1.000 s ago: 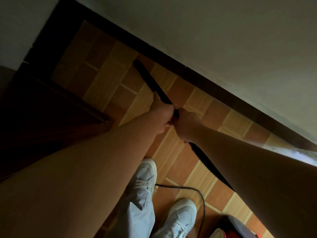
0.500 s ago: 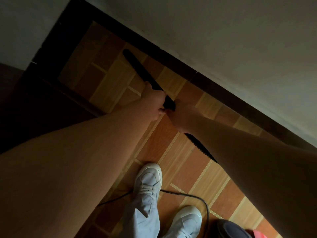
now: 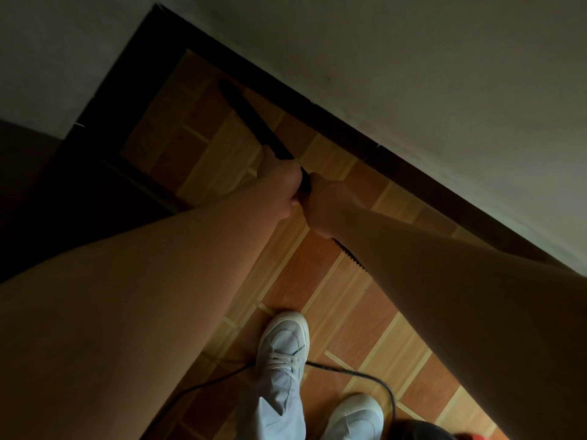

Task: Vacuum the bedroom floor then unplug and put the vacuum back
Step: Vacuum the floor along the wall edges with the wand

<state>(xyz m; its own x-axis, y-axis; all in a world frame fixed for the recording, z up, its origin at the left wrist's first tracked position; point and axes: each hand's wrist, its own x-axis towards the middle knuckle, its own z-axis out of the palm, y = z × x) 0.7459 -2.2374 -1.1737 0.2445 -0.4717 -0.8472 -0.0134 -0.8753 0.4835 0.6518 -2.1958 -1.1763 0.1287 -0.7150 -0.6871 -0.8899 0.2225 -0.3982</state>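
In the bedroom corner, along the dark skirting board (image 3: pixel 349 138), I see both hands curled tight round the black vacuum tube (image 3: pixel 251 119), left hand (image 3: pixel 279 188) in front, right hand (image 3: pixel 327 204) touching just behind it. The tube points over the wood-pattern floor (image 3: pixel 317 271) toward the corner, its ribbed hose (image 3: pixel 349 258) trailing under the right forearm. A power cord (image 3: pixel 365 376) loops past white shoes (image 3: pixel 282 344)
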